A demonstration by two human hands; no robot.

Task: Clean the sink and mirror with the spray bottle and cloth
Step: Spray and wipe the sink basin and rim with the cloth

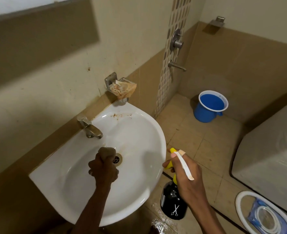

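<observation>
While wadded, cloth [107,152] in glossy sink [139,129]

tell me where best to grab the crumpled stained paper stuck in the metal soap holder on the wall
Pinch the loose orange-brown corner of the crumpled stained paper that juts right, past the metal soap holder. Come from the right front: the wall backs it and the bracket blocks the left.
</observation>
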